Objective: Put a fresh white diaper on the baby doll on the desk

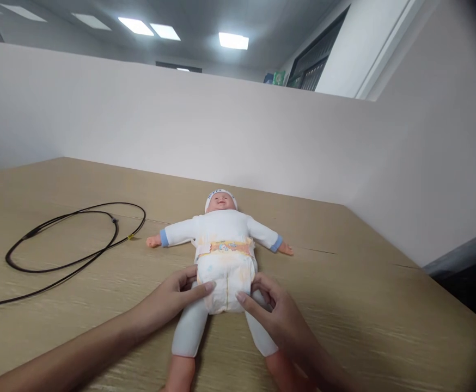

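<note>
A baby doll [220, 227] lies on its back on the wooden table [364, 305], head away from me, arms spread. It wears a white top, white leggings and a diaper [225, 275] fastened at the waist. My left hand [176, 296] rests on the diaper's left leg edge, its fingers curled round that edge by the doll's thigh. My right hand [273, 310] is at the diaper's right leg edge, fingers bent and pinching there. Both hands touch the diaper at the doll's hips.
A black cable [74, 239] lies looped on the table to the left of the doll. A white partition wall [181, 120] stands behind the table. The table's right edge [426, 272] drops off toward a dark floor.
</note>
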Motion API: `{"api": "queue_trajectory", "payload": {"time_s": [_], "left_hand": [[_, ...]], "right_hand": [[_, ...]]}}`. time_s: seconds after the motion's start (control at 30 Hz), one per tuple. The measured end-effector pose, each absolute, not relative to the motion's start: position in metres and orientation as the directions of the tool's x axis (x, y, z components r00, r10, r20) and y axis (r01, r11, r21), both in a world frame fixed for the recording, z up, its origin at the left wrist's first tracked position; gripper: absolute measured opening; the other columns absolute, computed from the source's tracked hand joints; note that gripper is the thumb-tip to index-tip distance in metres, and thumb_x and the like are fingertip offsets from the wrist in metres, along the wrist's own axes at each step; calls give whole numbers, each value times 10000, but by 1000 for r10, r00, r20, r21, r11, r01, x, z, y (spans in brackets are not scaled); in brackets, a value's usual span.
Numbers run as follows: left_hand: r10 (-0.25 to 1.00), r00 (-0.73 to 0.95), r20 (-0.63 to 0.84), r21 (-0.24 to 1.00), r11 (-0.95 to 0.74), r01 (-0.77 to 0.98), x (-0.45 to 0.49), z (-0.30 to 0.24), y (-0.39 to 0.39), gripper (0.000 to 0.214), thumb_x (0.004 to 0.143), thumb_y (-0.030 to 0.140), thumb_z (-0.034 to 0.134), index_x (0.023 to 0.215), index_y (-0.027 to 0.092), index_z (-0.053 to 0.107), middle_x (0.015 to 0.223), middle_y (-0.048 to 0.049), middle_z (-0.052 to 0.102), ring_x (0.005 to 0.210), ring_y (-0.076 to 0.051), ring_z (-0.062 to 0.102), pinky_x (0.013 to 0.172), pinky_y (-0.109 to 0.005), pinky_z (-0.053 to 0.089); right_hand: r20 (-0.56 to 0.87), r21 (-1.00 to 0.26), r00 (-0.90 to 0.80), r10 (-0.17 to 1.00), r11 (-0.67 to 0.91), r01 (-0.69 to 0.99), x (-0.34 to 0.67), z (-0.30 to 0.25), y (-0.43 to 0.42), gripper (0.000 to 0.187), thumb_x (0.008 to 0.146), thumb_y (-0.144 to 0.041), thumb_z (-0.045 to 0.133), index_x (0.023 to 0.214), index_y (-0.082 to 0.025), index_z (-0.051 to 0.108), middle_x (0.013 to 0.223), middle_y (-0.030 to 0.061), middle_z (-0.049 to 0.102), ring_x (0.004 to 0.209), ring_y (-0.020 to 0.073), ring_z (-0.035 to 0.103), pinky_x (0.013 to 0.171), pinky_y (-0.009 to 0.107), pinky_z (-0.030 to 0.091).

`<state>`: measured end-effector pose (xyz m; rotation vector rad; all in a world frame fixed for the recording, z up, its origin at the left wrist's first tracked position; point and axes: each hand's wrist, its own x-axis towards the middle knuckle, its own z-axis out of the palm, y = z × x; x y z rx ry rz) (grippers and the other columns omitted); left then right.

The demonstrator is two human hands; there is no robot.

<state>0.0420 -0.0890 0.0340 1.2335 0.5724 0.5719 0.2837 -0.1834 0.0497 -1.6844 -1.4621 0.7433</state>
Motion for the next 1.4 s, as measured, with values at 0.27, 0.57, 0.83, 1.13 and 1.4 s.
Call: {"api": "queue_trajectory", "payload": {"time_s": [0.27, 0.57, 0.83, 1.13, 1.4], "left_hand": [[728, 676, -109, 981, 189, -45, 43, 30, -90, 556, 969, 618, 766, 1360, 224, 777, 1277, -108, 826, 1175, -336, 757, 1062, -480, 596], [753, 645, -126, 987, 162, 3, 43, 34, -92, 534, 952, 613, 777, 1322, 229, 777, 1322, -102, 814, 1172, -330, 754, 1019, -448, 600], [767, 639, -58, 986, 144, -83, 45, 34, -95, 533, 968, 554, 789, 1395, 240, 734, 1458, -108, 758, 1314, -338, 714, 1163, -495, 544], [788, 606, -110, 953, 256, -160, 55, 24, -80, 546, 970, 662, 749, 1116, 146, 852, 1130, -121, 860, 981, -290, 780, 937, -383, 597], [813, 566, -137, 963, 244, -116, 57, 26, -81, 522, 947, 670, 774, 1028, 162, 858, 1004, -80, 859, 890, -247, 746, 831, -318, 570]], "right_hand": [[33, -903, 195, 980, -54, 425, 277, 45, -176, 475, 969, -678, 672, 846, -221, 706, 751, 8, 657, 717, 202, 586, 644, 311, 449], [23, -788, 278, 960, -154, 596, 277, 61, -191, 439, 960, -702, 668, 890, -271, 711, 847, 38, 816, 837, 281, 741, 733, 361, 510], [82, -780, 200, 976, -62, 623, 278, 57, -183, 516, 1003, -660, 629, 736, -240, 767, 748, 34, 747, 804, 265, 681, 690, 341, 498], [-40, -990, 239, 970, -71, 125, 271, 48, -168, 526, 885, -734, 767, 859, -209, 747, 908, 69, 808, 899, 285, 737, 768, 359, 609], [3, -968, 235, 972, -56, 243, 270, 43, -173, 465, 950, -668, 747, 893, -213, 823, 947, 75, 821, 960, 300, 736, 881, 408, 611]]}}
